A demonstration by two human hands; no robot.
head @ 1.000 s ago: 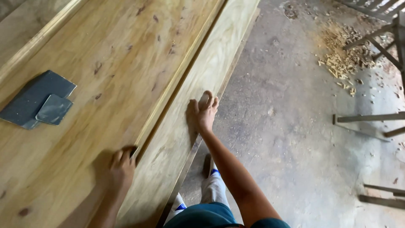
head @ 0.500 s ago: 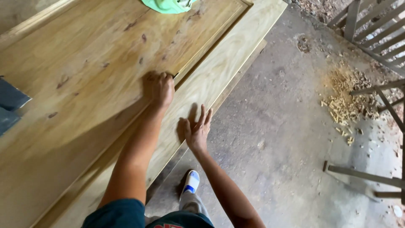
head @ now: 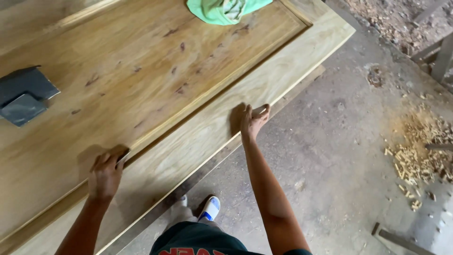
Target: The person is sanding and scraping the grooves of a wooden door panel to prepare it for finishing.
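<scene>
A large wooden door (head: 155, 80) lies flat, with a raised panel and a pale frame. My left hand (head: 106, 174) presses a small dark sanding piece (head: 123, 156) into the groove between panel and frame. My right hand (head: 252, 120) rests flat on the frame's outer edge with its fingers spread slightly and nothing clearly in it. Both arms reach forward from the bottom of the view.
A green cloth (head: 224, 9) lies at the far end of the panel. Grey sandpaper sheets (head: 23, 99) sit on the panel at left. Concrete floor (head: 339, 156) at right carries wood shavings (head: 415, 151); wooden legs (head: 441, 56) stand top right. My sandalled foot (head: 210, 210) is below the door.
My left hand has slid back along the groove toward me, away from the right hand. The right hand stays on the frame edge. The view has shifted, showing more of the cloth.
</scene>
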